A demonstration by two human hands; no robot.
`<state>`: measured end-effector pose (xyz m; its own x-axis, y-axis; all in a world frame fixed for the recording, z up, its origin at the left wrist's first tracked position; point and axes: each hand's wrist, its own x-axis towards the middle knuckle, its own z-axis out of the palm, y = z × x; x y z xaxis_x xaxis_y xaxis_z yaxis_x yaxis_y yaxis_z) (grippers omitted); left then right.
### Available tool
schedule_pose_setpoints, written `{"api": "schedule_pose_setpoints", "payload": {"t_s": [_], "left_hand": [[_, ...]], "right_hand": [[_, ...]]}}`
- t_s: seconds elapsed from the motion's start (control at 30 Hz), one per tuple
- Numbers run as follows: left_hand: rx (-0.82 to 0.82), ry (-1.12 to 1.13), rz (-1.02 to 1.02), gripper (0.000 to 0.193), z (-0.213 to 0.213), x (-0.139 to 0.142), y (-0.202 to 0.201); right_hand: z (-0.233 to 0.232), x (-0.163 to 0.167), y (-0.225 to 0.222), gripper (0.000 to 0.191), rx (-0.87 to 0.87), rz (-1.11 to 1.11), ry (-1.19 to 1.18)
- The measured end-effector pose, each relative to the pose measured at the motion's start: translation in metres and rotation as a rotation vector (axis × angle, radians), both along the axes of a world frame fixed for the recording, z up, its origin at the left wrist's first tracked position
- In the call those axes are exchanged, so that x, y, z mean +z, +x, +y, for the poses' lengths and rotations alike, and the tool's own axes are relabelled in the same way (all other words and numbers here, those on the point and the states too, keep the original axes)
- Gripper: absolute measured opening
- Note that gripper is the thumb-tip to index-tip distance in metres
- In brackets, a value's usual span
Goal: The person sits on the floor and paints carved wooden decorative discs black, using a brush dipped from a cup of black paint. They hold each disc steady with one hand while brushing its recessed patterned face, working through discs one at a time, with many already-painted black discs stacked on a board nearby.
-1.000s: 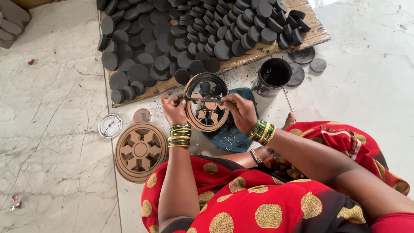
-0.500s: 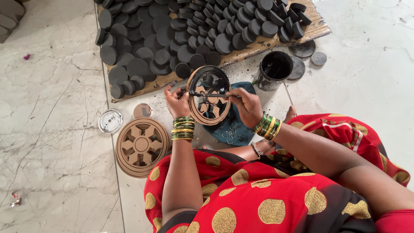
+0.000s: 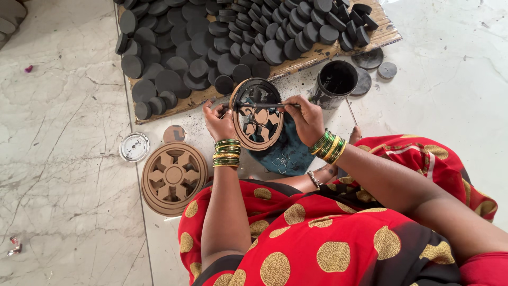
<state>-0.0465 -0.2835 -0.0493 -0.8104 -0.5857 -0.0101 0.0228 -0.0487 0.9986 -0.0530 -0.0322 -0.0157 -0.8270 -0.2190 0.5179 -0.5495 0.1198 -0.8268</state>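
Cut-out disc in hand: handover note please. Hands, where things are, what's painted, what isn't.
Left hand: grips the round cut-out disc by its left edge, tilted up.
Right hand: holds a thin brush laid across the disc's upper part.
Black paint pot: on the floor just right of the disc. Dark cloth underneath.
Done: the disc's upper part is black; many black round pieces lie on the board beyond it.
Left: its lower part is bare brown; a second cut-out disc lies unpainted on the floor, left.
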Motion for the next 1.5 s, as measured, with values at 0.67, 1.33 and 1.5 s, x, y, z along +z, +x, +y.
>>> {"api": "schedule_pose_setpoints", "payload": {"t_s": [0.67, 1.33, 1.5], "left_hand": [[0.047, -0.207, -0.034, 0.062, 0.008, -0.002, -0.001], [0.060, -0.250, -0.101, 0.059, 0.012, 0.004, 0.003], [0.084, -0.252, -0.071, 0.060, 0.011, 0.001, 0.003]], "right_hand": [[-0.017, 0.050, -0.023, 0.009, -0.103, 0.061, -0.036], [-0.015, 0.039, -0.019, 0.006, -0.098, 0.091, 0.023], [-0.012, 0.026, -0.026, 0.008, -0.164, 0.107, 0.056]]}}
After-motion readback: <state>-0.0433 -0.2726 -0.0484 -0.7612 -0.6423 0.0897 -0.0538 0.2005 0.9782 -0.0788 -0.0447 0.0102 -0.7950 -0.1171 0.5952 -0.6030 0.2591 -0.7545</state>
